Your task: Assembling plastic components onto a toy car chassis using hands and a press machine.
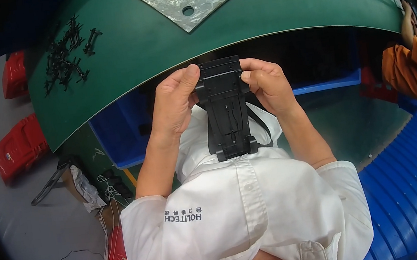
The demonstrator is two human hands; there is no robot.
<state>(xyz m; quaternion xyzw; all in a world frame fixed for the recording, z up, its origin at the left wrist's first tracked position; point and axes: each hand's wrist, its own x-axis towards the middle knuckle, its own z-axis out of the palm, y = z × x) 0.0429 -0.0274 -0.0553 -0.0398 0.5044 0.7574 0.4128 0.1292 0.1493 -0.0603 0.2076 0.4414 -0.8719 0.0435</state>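
Between both hands, in front of my chest, I hold a long black plastic housing [227, 115]. It has rounded lugs at its corners and a thin slotted bar along its middle. My left hand [174, 100] pinches its far left corner, thumb on top and fingers bent beneath. On the opposite edge, my right hand [270, 85] grips the far right corner between thumb and curled index finger. The near end of the housing rests close to my white shirt. A black strap or cable [264, 124] curves beside its right side.
Ahead lies a green table [123, 47] with a grey metal plate [195, 2] and piles of small black parts [64, 59]. Under its edge are blue bins [117, 132]. Red containers [20, 147] stand left. An orange-sleeved person [410, 68] is at right, near blue ribbed sheeting [402, 180].
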